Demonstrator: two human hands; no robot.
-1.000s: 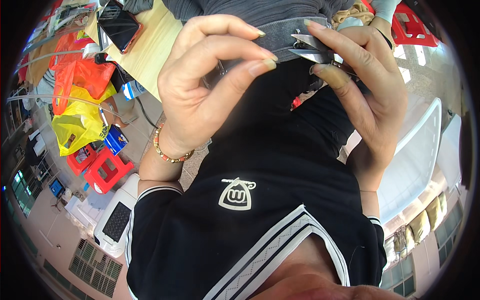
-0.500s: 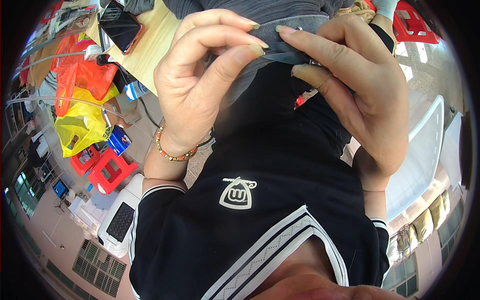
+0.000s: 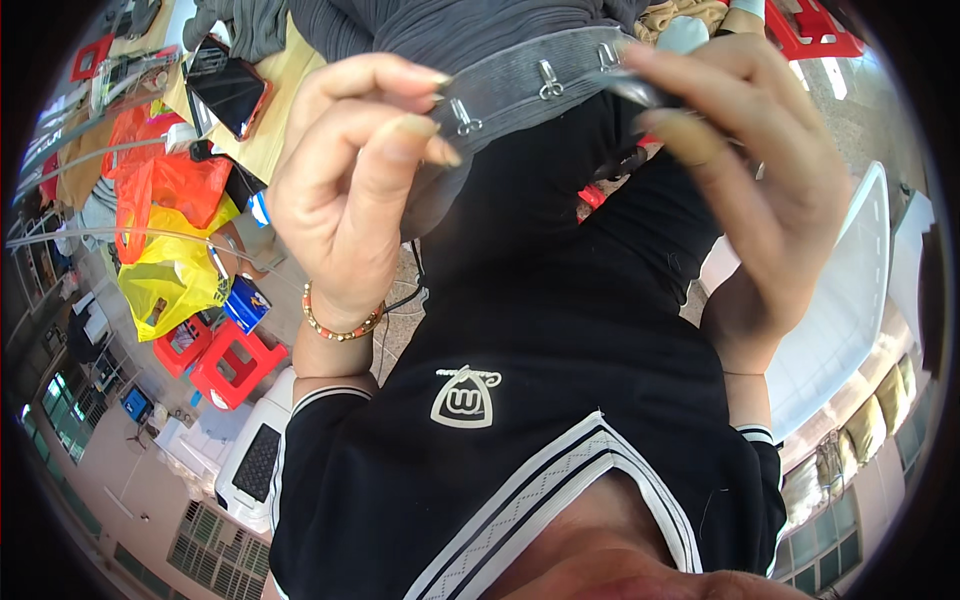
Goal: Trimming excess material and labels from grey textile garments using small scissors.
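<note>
A grey ribbed elastic band (image 3: 515, 82) with several metal hooks stretches between my hands over my lap, joined to grey knitted fabric (image 3: 430, 35). My left hand (image 3: 345, 185) pinches the band's left end between thumb and fingers, beside one hook. At the band's right end, my right hand (image 3: 755, 150) is closed on a small dark tool with a shiny blade, apparently thread snips (image 3: 645, 93). That hand and the tool are smeared by motion. Whether its fingers also grip the band cannot be told.
On the left, a wooden table (image 3: 270, 130) bears a dark phone or tablet (image 3: 228, 95). Orange and yellow plastic bags (image 3: 165, 265) hang near red stools (image 3: 235, 365). A white machine-like case (image 3: 255, 450) stands lower left. A pale, translucent panel or bin (image 3: 835, 310) is on the right.
My hands have moved apart, the left one leftward and the right one slightly rightward. The band now lies stretched out with its hooks showing; before, it was mostly hidden behind the fingers.
</note>
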